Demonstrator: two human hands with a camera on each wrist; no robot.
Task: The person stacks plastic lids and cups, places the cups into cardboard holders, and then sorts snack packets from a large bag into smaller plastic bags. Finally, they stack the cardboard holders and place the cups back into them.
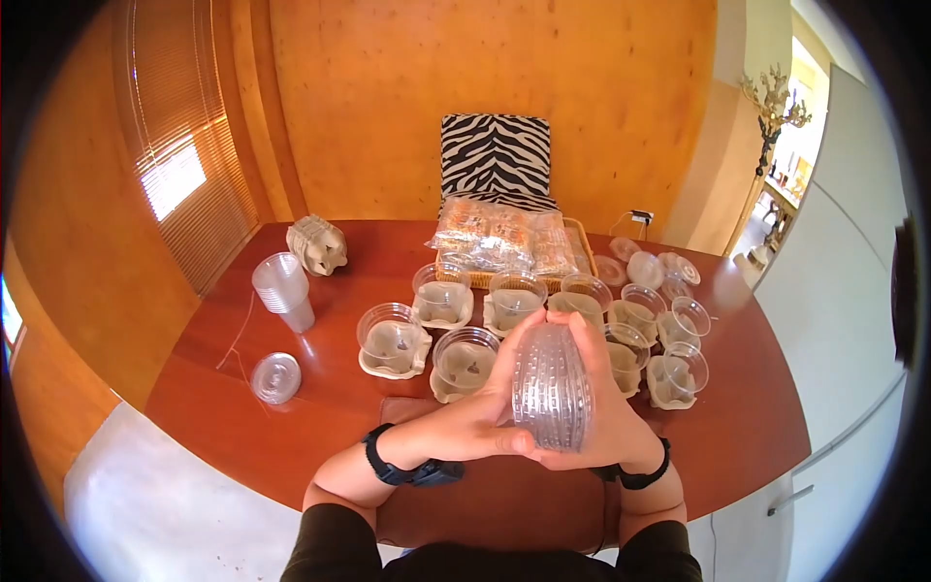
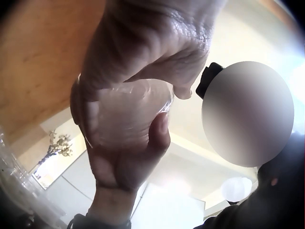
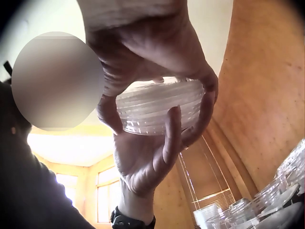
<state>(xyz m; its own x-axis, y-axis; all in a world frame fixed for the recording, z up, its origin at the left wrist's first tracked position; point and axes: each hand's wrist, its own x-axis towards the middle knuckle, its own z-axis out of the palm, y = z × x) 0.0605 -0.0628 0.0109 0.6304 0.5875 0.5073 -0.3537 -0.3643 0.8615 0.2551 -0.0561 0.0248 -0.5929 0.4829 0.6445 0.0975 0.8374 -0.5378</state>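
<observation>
Both hands grip a stack of clear plastic lids (image 1: 553,393) between them, raised above the table's near side. My left hand (image 1: 473,425) curls round the stack's left side, its thumb across the near end. From the other side my right hand (image 1: 613,417) holds it, fingers bent over the far end. The right wrist view shows the ridged rims of the stacked lids (image 3: 162,107) between the palms and fingers. Just beyond the hands, clear plastic cups stand in moulded pulp cup holders (image 1: 393,351), partly hidden behind the right hand.
A tall stack of clear cups (image 1: 281,286) and a single lid (image 1: 276,377) are at the left. Behind them sit stacked pulp holders (image 1: 317,245). At the back, a wicker basket (image 1: 580,247) bears plastic-wrapped packets (image 1: 504,236); loose lids (image 1: 645,270) lie right of it.
</observation>
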